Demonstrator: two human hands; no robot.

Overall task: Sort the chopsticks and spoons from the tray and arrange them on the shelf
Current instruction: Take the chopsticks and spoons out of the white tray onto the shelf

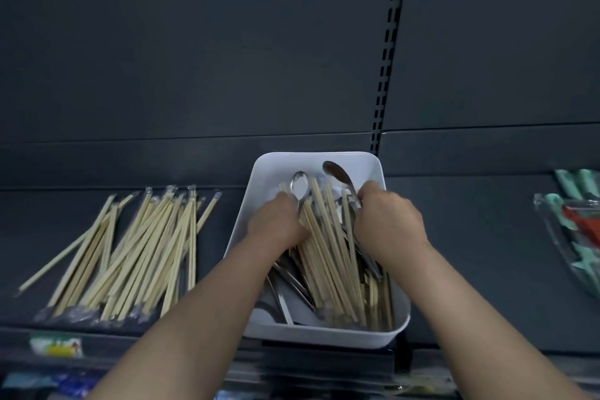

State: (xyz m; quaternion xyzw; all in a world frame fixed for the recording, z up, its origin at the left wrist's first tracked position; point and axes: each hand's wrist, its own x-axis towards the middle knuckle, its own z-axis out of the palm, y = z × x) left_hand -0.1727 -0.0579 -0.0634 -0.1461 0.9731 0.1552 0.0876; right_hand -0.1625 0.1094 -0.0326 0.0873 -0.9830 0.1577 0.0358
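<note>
2 hands in white tray: l hand grips chopsticks, r hand grips spoon.

We see dim, even light: the dark grey metal shelf looks murky, the white rectangular plastic tray shines brightest. We find the right and bottom edges blurred; the black slotted upright bows.
</note>
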